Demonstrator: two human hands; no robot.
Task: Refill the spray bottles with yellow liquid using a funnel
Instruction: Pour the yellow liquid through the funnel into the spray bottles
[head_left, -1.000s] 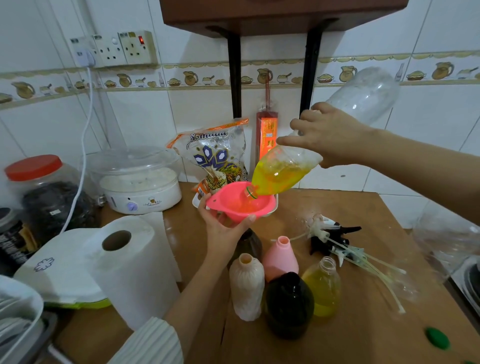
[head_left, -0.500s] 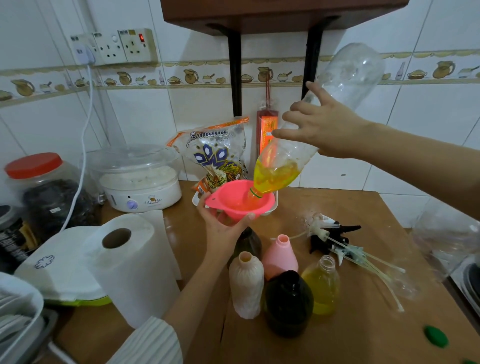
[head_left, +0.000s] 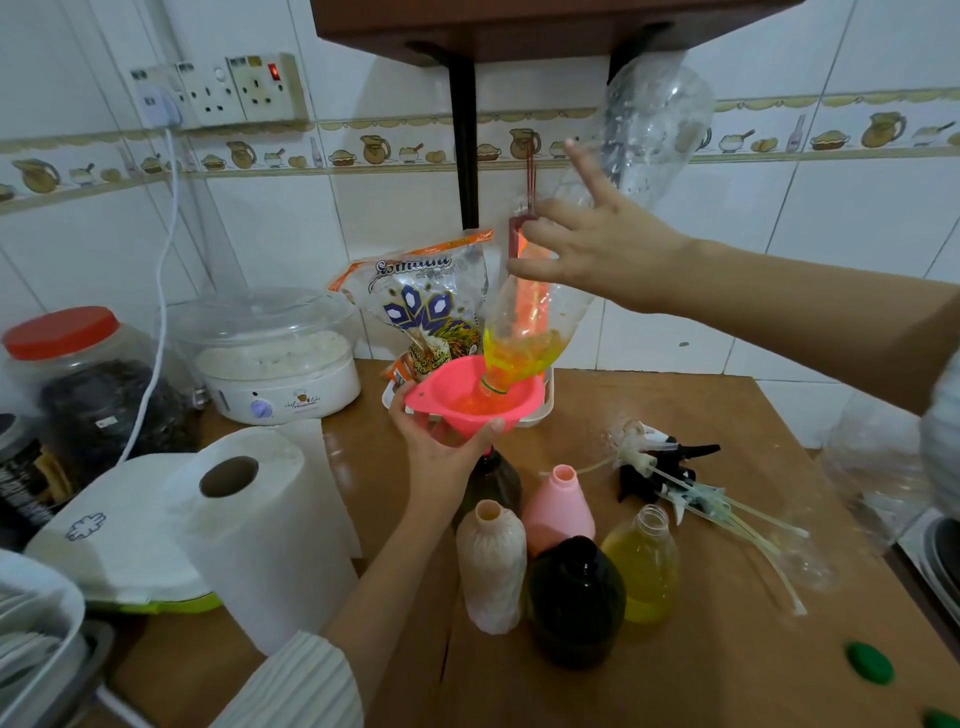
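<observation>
My right hand (head_left: 602, 249) grips a large clear plastic bottle (head_left: 649, 119), tipped nearly upside down, a little yellow liquid (head_left: 519, 353) left at its neck. The neck rests inside a pink funnel (head_left: 467, 402). My left hand (head_left: 441, 452) holds the funnel from below, over a dark bottle (head_left: 496, 483) that is mostly hidden behind the hand. In front stand a cream bottle (head_left: 491, 561), a pink bottle (head_left: 558, 512), a black bottle (head_left: 574, 603) and a clear bottle (head_left: 647, 571) part-filled with yellow liquid, all uncapped.
Spray heads with long tubes (head_left: 691, 488) lie to the right on the wooden table (head_left: 727, 675). A paper towel roll (head_left: 260, 530) stands left of my arm. A steamer (head_left: 275, 358), a red-lidded jar (head_left: 78, 374) and a rice bag (head_left: 431, 306) line the wall. Green cap (head_left: 870, 662) at front right.
My right hand has tilted the clear bottle steeper, its base rising toward the shelf. The yellow liquid in it has dropped. My left hand and the funnel have stayed put.
</observation>
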